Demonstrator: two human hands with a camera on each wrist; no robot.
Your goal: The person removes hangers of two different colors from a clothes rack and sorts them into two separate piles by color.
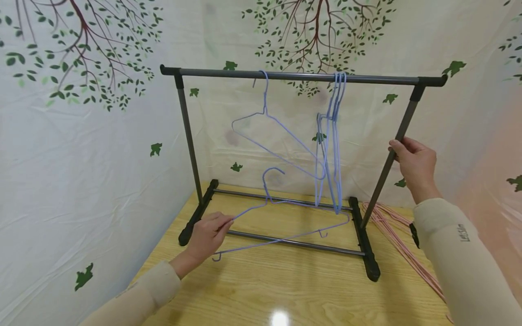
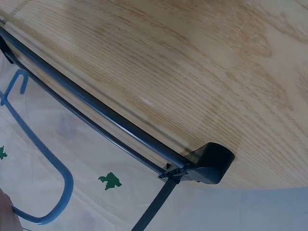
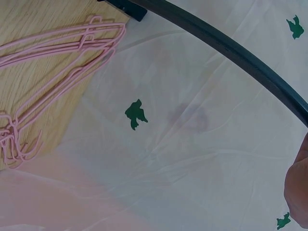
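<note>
My left hand [image 1: 208,235] pinches one shoulder of a periwinkle-blue wire hanger [image 1: 267,197], its hook pointing up, in front of a black clothes rack [image 1: 293,76]. In the left wrist view, a rounded end of a blue hanger [image 2: 42,148] shows beside a sliver of that hand. My right hand [image 1: 418,165] grips the rack's right upright [image 1: 381,185] partway up. One blue hanger [image 1: 266,106] hangs askew near the middle of the top bar. Several more blue hangers [image 1: 336,115] hang bunched together right of it.
Pink wire hangers [image 1: 391,226] lie piled on the wooden table [image 1: 261,290] right of the rack. The rack's black feet [image 1: 369,262] stand on the tabletop. A white cloth [image 1: 122,181] printed with branches and green birds hangs behind and along the sides.
</note>
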